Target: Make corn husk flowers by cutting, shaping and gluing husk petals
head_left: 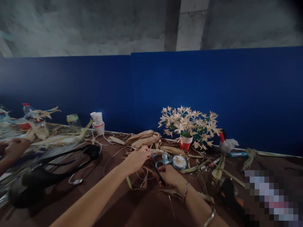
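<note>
My left hand (139,158) is closed in a pinch in front of the dried corn husks (144,138). Whatever its fingertips grip is too small to make out. My right hand (169,175), with a chain bracelet at the wrist, is closed around a slim black tool (160,176); its kind is not clear. Just beyond the right hand lie a light blue ribbon (164,158) and a round roll with a blue edge (179,162). Behind them stands a red and white paper cup (186,142) filled with pale husk flowers (189,121) and green leaves.
Left on the brown table sits a black strapped object (35,179) beside a cable plug (77,182). A white cup (98,126) and a jar (74,121) stand behind. Another person's hand (17,147) works at far left. Husk scraps lie right; a blue partition (189,82) backs everything.
</note>
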The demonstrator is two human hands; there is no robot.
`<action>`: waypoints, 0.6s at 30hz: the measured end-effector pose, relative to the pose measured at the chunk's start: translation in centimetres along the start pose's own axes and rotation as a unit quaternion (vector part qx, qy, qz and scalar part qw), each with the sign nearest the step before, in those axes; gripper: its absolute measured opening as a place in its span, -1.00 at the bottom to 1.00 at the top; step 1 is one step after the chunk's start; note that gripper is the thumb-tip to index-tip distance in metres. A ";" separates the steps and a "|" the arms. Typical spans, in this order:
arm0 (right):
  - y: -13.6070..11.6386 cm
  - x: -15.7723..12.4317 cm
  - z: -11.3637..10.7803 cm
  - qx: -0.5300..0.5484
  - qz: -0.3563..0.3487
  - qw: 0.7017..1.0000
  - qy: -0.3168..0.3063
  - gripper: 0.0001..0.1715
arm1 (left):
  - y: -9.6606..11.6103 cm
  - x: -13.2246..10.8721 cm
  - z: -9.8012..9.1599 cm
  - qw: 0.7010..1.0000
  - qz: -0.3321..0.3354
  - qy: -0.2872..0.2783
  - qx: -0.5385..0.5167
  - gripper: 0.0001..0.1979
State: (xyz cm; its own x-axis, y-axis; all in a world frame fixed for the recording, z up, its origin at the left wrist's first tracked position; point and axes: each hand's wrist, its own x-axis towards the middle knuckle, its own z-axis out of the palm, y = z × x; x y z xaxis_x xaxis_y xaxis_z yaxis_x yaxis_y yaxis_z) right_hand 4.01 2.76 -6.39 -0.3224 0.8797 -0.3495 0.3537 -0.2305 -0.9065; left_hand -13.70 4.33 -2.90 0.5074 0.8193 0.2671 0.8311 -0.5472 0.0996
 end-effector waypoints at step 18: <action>0.6 -0.9 -4.6 0.458 0.117 0.833 -0.286 -0.64 | -0.4 -3.5 -1.3 0.968 0.050 0.205 0.136 -0.72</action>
State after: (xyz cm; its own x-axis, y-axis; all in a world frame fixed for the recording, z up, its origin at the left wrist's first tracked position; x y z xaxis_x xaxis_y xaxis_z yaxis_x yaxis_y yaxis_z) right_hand 8.51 3.76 -5.51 -0.7978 0.4835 -0.3602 -0.2687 -0.8200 -0.5054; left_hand -16.14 1.46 -2.68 0.5018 0.5975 0.6254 0.8399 -0.5096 -0.1871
